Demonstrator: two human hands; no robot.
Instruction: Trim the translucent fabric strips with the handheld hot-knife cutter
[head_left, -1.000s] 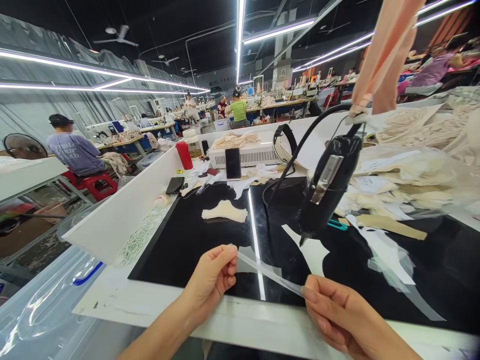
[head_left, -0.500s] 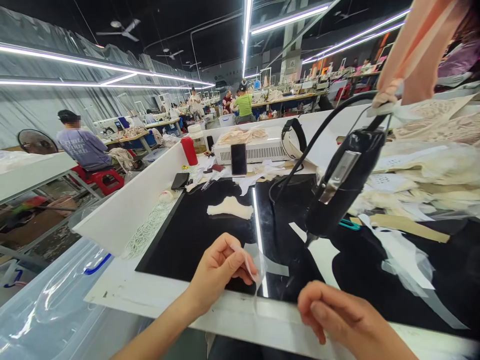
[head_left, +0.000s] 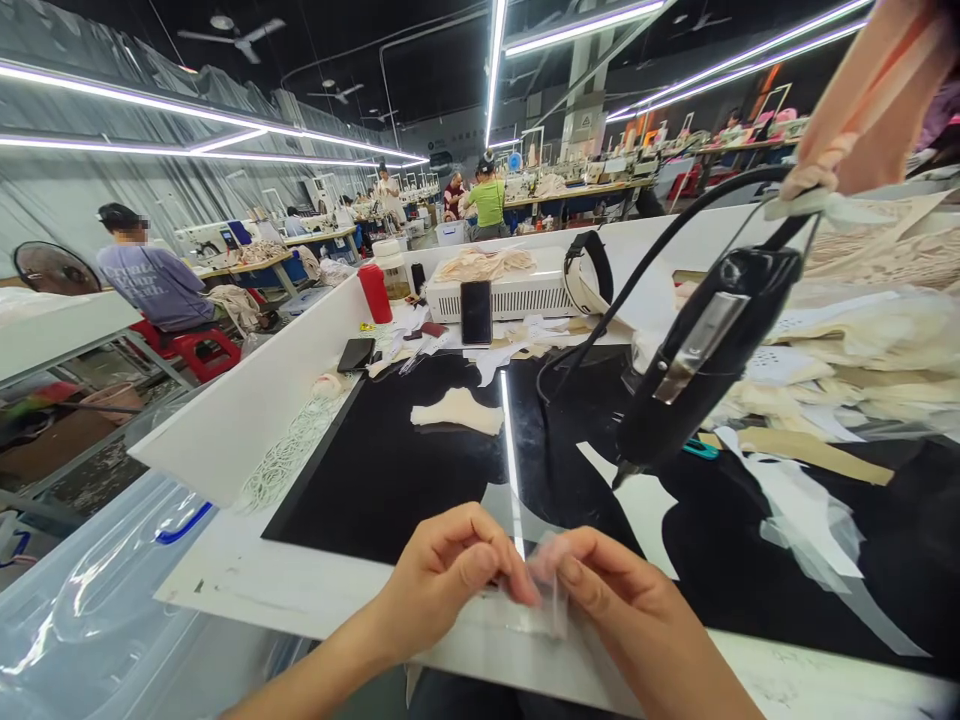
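My left hand (head_left: 457,575) and my right hand (head_left: 611,590) are close together over the near edge of the table. A small, see-through strip of film (head_left: 556,605) hangs between them, blurred. The right thumb and fingers pinch it. My left fingers are curled with their tips against its other side; their exact hold is partly hidden. Just beyond lies a translucent curved piece (head_left: 499,497) on the black mat (head_left: 352,500). Farther out on the mat rests a cream fabric piece (head_left: 457,411).
A black hand-held tool (head_left: 694,350) hangs on a cord at the right, its tip close above a white pattern piece (head_left: 649,515). Fabric piles (head_left: 885,350) lie at the right. A phone (head_left: 476,312), a red container (head_left: 374,293) and pale cord (head_left: 300,455) are farther off. People sit beyond.
My right hand has moved left and up to meet the left hand and now pinches the film. My left hand has come slightly lower. The view has shifted a little.
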